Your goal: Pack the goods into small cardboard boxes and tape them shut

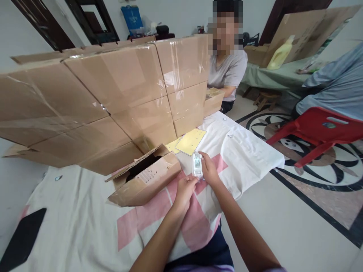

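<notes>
Both my hands meet on a small white packet-like object (196, 163) above the cloth-covered table (85, 211). My right hand (209, 169) grips its right side with fingers curled round it. My left hand (185, 187) pinches its lower end from below. An open small cardboard box (144, 177) lies on its side just left of my hands, with white items showing in its mouth. Two yellow perforated sheets (190, 141) lie flat on the cloth just beyond the object.
A wall of taped cardboard boxes (113, 94) stands along the table's far side. A person in a grey shirt (228, 71) sits behind it. A red plastic chair (314, 130) stands at right on the patterned floor. A dark flat object (22, 238) lies at the table's left.
</notes>
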`<state>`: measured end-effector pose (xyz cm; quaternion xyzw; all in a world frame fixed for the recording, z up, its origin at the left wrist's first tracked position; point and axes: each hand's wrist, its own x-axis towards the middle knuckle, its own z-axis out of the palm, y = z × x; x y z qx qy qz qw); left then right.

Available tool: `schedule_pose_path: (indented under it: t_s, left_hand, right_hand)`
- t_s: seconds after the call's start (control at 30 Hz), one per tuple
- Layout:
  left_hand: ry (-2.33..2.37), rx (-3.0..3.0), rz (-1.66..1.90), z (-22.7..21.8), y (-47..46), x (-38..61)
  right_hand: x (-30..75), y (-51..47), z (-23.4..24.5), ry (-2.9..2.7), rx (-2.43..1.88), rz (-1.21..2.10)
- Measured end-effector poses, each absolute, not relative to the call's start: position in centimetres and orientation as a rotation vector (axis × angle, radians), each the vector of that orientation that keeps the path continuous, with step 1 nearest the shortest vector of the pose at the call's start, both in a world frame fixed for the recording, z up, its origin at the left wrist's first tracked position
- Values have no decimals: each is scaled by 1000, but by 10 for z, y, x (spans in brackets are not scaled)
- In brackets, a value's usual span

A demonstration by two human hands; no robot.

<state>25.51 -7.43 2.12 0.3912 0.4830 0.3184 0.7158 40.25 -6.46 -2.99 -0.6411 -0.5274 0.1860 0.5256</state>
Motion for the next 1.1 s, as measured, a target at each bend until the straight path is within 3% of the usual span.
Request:
schedule_pose_path:
  t_s: [0.73, 0.9, 1.1]
  left_hand:
    - [990, 1113, 603, -3, -83, 238]
    - [1018, 1092, 738, 14, -84, 218]
    - [970, 1348, 860, 50, -96, 195]
  right_hand:
    - [402, -63, -30, -1192, -1511, 400]
    - [397, -89, -6, -1030, -1513, 203]
    - [362, -138, 46, -1437, -1410, 455]
